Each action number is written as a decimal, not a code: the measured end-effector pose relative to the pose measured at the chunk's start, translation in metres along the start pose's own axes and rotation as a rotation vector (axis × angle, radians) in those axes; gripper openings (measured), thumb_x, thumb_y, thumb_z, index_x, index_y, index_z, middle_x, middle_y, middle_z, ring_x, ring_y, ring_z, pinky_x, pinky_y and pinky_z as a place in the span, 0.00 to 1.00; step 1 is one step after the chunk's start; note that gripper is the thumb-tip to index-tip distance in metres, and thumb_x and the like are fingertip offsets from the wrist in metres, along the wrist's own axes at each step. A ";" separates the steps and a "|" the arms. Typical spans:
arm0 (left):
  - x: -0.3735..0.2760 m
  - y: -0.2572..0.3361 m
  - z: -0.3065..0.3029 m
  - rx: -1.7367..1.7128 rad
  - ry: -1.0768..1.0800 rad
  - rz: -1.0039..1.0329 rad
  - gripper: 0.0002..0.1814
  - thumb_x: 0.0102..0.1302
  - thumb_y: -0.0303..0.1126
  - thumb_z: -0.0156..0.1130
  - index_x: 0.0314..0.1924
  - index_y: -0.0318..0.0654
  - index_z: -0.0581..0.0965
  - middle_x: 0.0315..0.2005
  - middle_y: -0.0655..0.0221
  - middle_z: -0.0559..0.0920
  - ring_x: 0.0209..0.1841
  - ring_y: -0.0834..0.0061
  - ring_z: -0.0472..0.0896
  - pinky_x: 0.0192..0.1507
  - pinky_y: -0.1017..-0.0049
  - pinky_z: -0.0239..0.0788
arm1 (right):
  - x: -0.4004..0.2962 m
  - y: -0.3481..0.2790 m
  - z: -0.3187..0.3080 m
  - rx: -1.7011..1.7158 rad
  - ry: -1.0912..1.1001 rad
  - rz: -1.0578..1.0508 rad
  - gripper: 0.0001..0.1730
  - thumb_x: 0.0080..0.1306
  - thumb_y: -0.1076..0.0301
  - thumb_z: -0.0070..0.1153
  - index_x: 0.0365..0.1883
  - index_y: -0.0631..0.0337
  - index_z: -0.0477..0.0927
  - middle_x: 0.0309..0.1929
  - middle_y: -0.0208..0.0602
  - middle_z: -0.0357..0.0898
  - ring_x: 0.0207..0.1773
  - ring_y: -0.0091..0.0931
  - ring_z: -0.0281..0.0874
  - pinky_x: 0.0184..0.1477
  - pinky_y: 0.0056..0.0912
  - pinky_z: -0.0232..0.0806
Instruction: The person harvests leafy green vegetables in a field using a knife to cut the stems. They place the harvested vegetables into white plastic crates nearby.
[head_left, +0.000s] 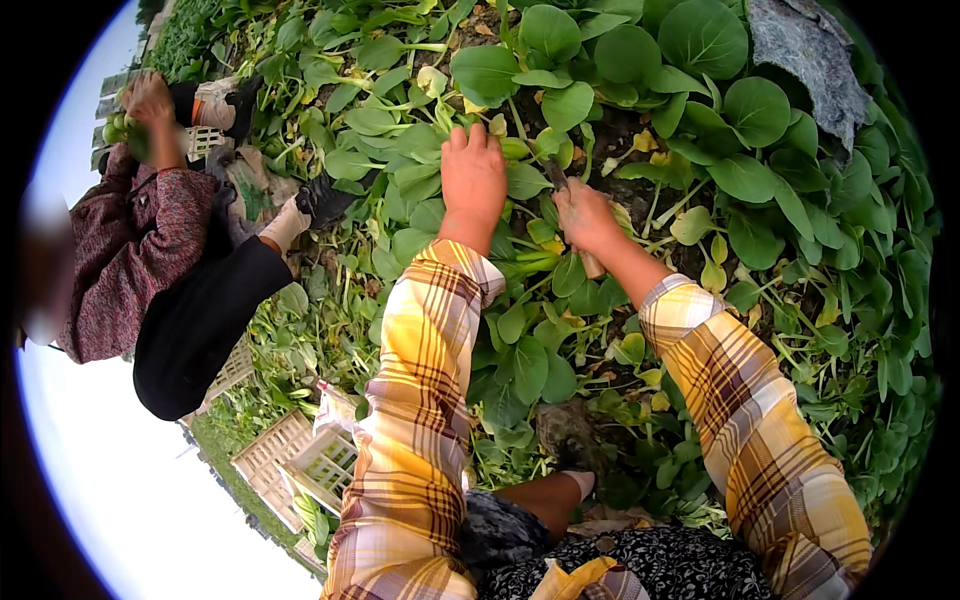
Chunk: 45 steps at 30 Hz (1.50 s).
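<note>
My left hand (474, 176) reaches down into the green crop, its fingers curled over a bok choy plant (420, 176). Leaves spread to the left of that hand, and a pale green stalk shows at its right; the fingertips are partly hidden. In my right hand (589, 214) is a knife, held by its wooden handle (592, 265). Its dark, soiled blade (555, 174) points up and left among the stems, a short way right of my left hand. Where the blade's tip ends is hard to make out between the leaves.
Standing bok choy (757, 112) fills the right side, with grey cloth (806, 60) over some of it. Cut or fallen plants (322, 315) cover the ground at left. A person (142, 247) crouches there holding greens. Plastic crates (277, 457) sit at lower left.
</note>
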<state>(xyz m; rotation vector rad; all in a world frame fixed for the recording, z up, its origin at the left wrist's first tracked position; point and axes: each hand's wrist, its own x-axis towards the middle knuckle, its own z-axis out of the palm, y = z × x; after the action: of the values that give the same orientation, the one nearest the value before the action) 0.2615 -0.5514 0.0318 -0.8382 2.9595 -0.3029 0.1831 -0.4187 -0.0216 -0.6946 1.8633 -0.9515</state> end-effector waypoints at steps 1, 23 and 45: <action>0.000 0.000 0.000 -0.001 0.010 0.005 0.15 0.47 0.36 0.65 0.35 0.38 0.76 0.35 0.67 0.72 0.40 0.64 0.70 0.42 0.68 0.62 | 0.000 0.000 0.002 -0.031 0.032 -0.023 0.14 0.62 0.66 0.39 0.34 0.71 0.69 0.26 0.56 0.75 0.31 0.47 0.75 0.36 0.46 0.68; -0.020 0.009 0.009 -0.006 0.077 -0.215 0.14 0.52 0.40 0.63 0.35 0.39 0.76 0.33 0.63 0.76 0.39 0.60 0.71 0.40 0.63 0.64 | 0.007 -0.023 -0.003 -0.271 -0.097 0.078 0.16 0.60 0.68 0.42 0.44 0.69 0.72 0.44 0.56 0.74 0.48 0.47 0.73 0.50 0.45 0.66; -0.031 -0.009 0.018 -0.144 -0.071 -0.450 0.16 0.53 0.44 0.63 0.30 0.37 0.77 0.30 0.61 0.79 0.36 0.59 0.77 0.36 0.65 0.70 | -0.046 -0.028 -0.014 -0.175 -0.127 0.123 0.16 0.61 0.68 0.42 0.44 0.70 0.68 0.34 0.59 0.75 0.38 0.48 0.75 0.40 0.48 0.68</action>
<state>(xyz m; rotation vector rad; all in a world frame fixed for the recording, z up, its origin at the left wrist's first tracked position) 0.2949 -0.5461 0.0155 -1.4980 2.7218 -0.0712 0.1924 -0.3940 0.0273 -0.7191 1.8674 -0.6567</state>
